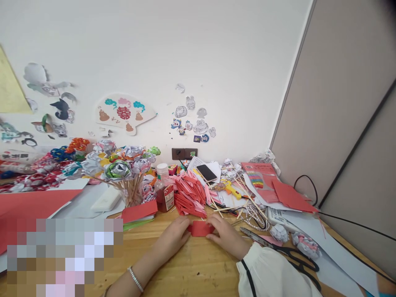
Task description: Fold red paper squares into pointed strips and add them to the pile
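White, loose cloth of the right sleeve bunches closest at the bottom, a dark band across it, with the left forearm slanting in opposite, a pale beaded bracelet at its wrist. Between the two hands is a small red paper, low over the bare middle of the wooden table; I can't tell whether it touches the wood. The left hand has its fingers and thumb drawn together on one end of the paper, and the right hand pinches the other end, thumb below and forefinger on top. Just beyond them lies a heap of folded red strips, with a bottle of reddish liquid on its left and, nearer the left hand, a stack of red sheets with green under it. To the right I see black-handled scissors, open-bladed toward the hands, a crumpled paper ball near them, and a loop of pearly beads. Farther back rest a yellow glue gun and a dark phone; off to the left, paper flowers crowd on thin sticks. Behind everything, a fan-shaped cutout hangs on the wall.
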### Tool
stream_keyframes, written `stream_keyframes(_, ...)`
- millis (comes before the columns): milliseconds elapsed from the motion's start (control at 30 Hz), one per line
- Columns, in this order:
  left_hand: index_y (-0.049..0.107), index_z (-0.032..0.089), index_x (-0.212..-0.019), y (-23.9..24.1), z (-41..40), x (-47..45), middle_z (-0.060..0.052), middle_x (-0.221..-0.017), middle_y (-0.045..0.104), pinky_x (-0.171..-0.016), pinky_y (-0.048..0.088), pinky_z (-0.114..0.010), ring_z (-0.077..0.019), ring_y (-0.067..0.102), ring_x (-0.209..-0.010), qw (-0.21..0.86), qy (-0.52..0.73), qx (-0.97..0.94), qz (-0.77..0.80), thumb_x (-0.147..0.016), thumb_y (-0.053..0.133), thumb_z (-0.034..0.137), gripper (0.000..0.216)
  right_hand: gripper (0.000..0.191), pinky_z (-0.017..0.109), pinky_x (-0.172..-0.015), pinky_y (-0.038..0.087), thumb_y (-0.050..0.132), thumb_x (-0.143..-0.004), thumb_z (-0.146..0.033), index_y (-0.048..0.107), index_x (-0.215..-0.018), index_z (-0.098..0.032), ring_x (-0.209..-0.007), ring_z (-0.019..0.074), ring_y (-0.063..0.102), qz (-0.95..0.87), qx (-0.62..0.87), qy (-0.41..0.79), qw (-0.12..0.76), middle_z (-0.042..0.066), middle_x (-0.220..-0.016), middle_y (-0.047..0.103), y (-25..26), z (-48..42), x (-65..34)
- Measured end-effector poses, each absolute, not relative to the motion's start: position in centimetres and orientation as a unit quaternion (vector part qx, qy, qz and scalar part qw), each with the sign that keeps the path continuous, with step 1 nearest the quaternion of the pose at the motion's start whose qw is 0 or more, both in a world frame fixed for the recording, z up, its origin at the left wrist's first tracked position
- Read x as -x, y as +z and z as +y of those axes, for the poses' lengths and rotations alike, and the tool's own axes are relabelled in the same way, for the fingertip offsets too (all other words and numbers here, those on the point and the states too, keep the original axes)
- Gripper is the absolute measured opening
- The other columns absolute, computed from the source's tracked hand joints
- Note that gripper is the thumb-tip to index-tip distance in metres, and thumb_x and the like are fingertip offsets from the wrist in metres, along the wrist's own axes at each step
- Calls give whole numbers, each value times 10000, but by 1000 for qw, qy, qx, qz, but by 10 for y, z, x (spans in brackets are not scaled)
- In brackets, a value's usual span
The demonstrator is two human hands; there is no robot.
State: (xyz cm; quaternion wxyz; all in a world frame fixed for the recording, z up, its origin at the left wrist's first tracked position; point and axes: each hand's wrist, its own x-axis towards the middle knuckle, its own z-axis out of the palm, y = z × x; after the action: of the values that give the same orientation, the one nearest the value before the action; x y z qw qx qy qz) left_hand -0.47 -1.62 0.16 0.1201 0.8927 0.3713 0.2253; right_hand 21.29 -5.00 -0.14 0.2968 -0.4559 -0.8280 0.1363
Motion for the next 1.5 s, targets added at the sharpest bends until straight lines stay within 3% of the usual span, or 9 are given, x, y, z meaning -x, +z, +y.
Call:
stream_keyframes(100,610,176,-874,5,-17,5,-61,-912,641,-795,460,-315,-210,573,-889,93,192,-908,361,-786,517,90,154,314,349,-900,421,691,-720,-158,553,-1001,-185,-1034,220,516,-827,462,140,288,68,-1087,563,0,-50,-219)
stream_keyframes(333,647,181,-864,5,-16,6,-61,-921,639,-773,457,-288,-200,570,-879,43,176,-930,321,-850,524,175,124,146,321,-786,459,693,-744,-179,588,-844,-171,-907,214,554,-859,462,43,219,57,-940,610,3,-47,-227)
stream_keyframes(533,652,179,-852,-3,-9,7,-60,-941,618,-790,457,-288,-197,558,-886,51,174,-931,317,-842,530,169,123,141,304,-739,464,679,-775,-239,616,-878,-166,-854,206,568,-881,430,-30,195,55,-886,636,-3,-42,-226)
stream_keyframes(667,648,174,-920,-5,-5,7,-73,-972,627,-809,466,-292,-197,566,-904,59,180,-929,318,-854,503,162,160,60,301,-711,459,616,-826,-224,629,-845,-168,-808,199,571,-884,419,-90,184,48,-843,639,-10,-38,-225)
stream_keyframes(767,630,173,-997,-4,-5,7,-75,-989,650,-843,465,-309,-200,576,-929,56,189,-926,321,-865,476,155,203,122,295,-684,452,536,-867,-175,626,-784,-171,-761,190,571,-878,421,-131,184,45,-790,634,-16,-35,-224)
stream_keyframes(1033,633,170,-794,-2,-11,4,-58,-849,659,-773,471,-293,-190,593,-839,30,186,-920,344,-880,450,155,202,85,285,-666,436,566,-825,-125,629,-783,-165,-768,186,571,-857,458,-106,209,40,-793,637,-13,-39,-217)
stream_keyframes(1500,597,156,-774,-5,-12,-5,-70,-887,587,-780,461,-328,-205,548,-860,47,189,-895,401,-840,504,128,117,103,254,-693,375,605,-780,-193,620,-679,-183,-795,170,543,-756,584,66,289,19,-792,605,-7,-46,-203)
